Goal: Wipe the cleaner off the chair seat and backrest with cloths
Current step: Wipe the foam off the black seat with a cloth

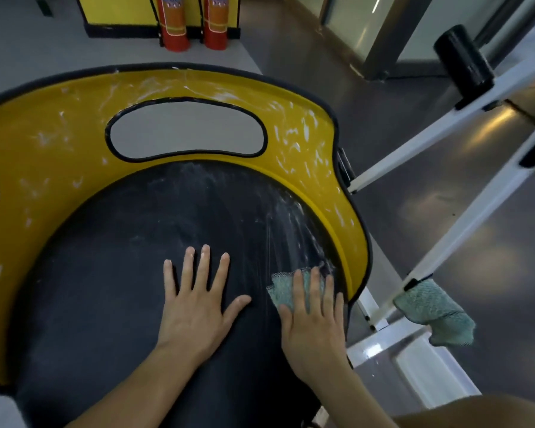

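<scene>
Green cloth (286, 290) is pressed flat on the black seat (121, 288) right edge under right hand (314, 316), fingers straight. Left hand (195, 307) is laid open, bracing. Yellow backrest (59, 143) remains streaked; cleaner may get smeared if cloth saturates.

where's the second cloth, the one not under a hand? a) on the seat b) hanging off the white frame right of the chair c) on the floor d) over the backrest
b: the spare cloth hangs off the white frame; the right hand presses the other cloth on the seat.
</scene>
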Motion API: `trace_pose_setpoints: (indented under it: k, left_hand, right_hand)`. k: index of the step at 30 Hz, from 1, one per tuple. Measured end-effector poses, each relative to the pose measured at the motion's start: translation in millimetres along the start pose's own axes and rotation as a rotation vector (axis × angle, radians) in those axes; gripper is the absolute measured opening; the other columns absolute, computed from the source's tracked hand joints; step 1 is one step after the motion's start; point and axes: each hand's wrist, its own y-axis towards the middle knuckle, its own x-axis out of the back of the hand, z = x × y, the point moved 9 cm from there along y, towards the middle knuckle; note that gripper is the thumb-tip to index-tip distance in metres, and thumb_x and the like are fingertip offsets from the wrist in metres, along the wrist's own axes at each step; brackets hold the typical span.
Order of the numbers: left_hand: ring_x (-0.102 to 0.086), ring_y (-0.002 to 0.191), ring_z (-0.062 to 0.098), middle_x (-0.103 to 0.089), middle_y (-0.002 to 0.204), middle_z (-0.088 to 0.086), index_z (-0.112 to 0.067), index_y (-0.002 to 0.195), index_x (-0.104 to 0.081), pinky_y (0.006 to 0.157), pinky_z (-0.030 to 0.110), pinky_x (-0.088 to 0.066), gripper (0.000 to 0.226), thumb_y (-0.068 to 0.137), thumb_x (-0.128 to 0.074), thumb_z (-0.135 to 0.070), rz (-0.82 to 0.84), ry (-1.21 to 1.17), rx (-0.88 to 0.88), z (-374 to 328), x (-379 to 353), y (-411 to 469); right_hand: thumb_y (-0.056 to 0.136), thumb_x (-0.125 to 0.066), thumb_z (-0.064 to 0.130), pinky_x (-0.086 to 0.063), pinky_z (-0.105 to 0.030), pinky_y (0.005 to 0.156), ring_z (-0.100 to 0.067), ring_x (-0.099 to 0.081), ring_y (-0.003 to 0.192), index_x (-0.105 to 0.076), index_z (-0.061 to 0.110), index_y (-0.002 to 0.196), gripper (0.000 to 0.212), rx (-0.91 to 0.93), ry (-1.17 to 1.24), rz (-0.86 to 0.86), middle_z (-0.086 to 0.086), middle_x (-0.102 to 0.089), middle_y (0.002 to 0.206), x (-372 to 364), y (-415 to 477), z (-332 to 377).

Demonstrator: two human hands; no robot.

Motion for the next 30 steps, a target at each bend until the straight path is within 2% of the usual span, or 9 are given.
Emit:
trace_pose_setpoints:
  k: [3, 7, 12, 16, 20, 26, 30]
  left_hand:
    - [-0.014, 0.154, 0.034, -0.025, 0.164, 0.012, -0.024, 0.158, -0.027, 0.119, 0.064, -0.018, 0.075, 0.101, -0.009, -0.069, -0.017, -0.035, -0.133, -27.9, 2.6, 9.2]
    - [-0.009, 0.155, 0.03, -0.013, 0.168, 0.01, -0.027, 0.16, -0.018, 0.121, 0.06, -0.018, 0.07, 0.102, -0.013, -0.066, -0.024, -0.088, -0.107, -43.2, -4.1, 15.5]
    - [-0.002, 0.156, 0.027, -0.008, 0.169, 0.008, -0.028, 0.161, -0.015, 0.122, 0.059, -0.016, 0.068, 0.103, -0.018, -0.064, -0.047, -0.111, -0.103, -41.9, -2.6, 12.4]
    - [0.001, 0.156, 0.025, -0.005, 0.169, 0.007, -0.029, 0.162, -0.012, 0.122, 0.058, -0.014, 0.068, 0.104, -0.019, -0.064, -0.026, -0.112, -0.097, -42.8, -3.5, 13.2]
    - [0.004, 0.156, 0.024, -0.002, 0.17, 0.006, -0.031, 0.162, -0.008, 0.123, 0.057, -0.012, 0.067, 0.104, -0.016, -0.064, -0.009, -0.097, -0.088, -42.1, -4.4, 12.3]
    - [0.001, 0.156, 0.024, -0.006, 0.169, 0.006, -0.031, 0.162, -0.01, 0.123, 0.057, -0.013, 0.067, 0.103, -0.015, -0.065, 0.007, -0.106, -0.086, -41.8, -2.2, 12.3]
    - [-0.001, 0.156, 0.025, -0.008, 0.169, 0.007, -0.03, 0.161, -0.012, 0.123, 0.057, -0.013, 0.068, 0.103, -0.015, -0.064, 0.0, -0.104, -0.089, -42.0, -2.8, 11.2]
  right_hand:
    - [0.103, -0.011, 0.051, -0.006, -0.055, 0.12, -0.038, -0.003, 0.154, -0.008, 0.016, 0.161, 0.068, 0.027, 0.012, -0.012, -0.016, -0.007, 0.167, 2.2, 26.5, 1.0]
    - [0.102, -0.002, 0.048, 0.011, -0.052, 0.122, -0.033, 0.022, 0.151, 0.019, 0.02, 0.157, 0.065, 0.034, 0.054, 0.02, -0.014, 0.02, 0.165, 19.7, 84.8, 3.8]
    - [0.106, -0.01, 0.047, 0.01, -0.051, 0.123, -0.031, 0.019, 0.153, 0.016, 0.021, 0.159, 0.064, 0.06, 0.048, 0.076, -0.012, 0.019, 0.166, 31.0, 160.0, 14.4]
    - [0.107, -0.011, 0.046, 0.003, -0.048, 0.125, -0.029, 0.007, 0.155, 0.011, 0.02, 0.16, 0.064, 0.111, 0.06, 0.091, -0.011, 0.01, 0.168, 38.5, 195.5, 23.3]
    - [0.107, -0.011, 0.046, 0.001, -0.047, 0.125, -0.029, 0.001, 0.155, 0.008, 0.02, 0.161, 0.063, 0.133, 0.067, 0.069, -0.01, 0.004, 0.169, 41.0, 183.6, 20.2]
    - [0.104, -0.002, 0.046, 0.005, -0.05, 0.124, -0.03, 0.014, 0.154, 0.015, 0.018, 0.159, 0.064, 0.12, 0.032, 0.054, -0.011, 0.014, 0.168, 28.9, 86.5, 3.6]
    - [0.099, 0.001, 0.049, 0.006, -0.052, 0.122, -0.03, 0.012, 0.154, 0.01, 0.019, 0.159, 0.068, 0.115, 0.006, 0.02, -0.012, 0.008, 0.168, 18.6, 56.8, -2.9]
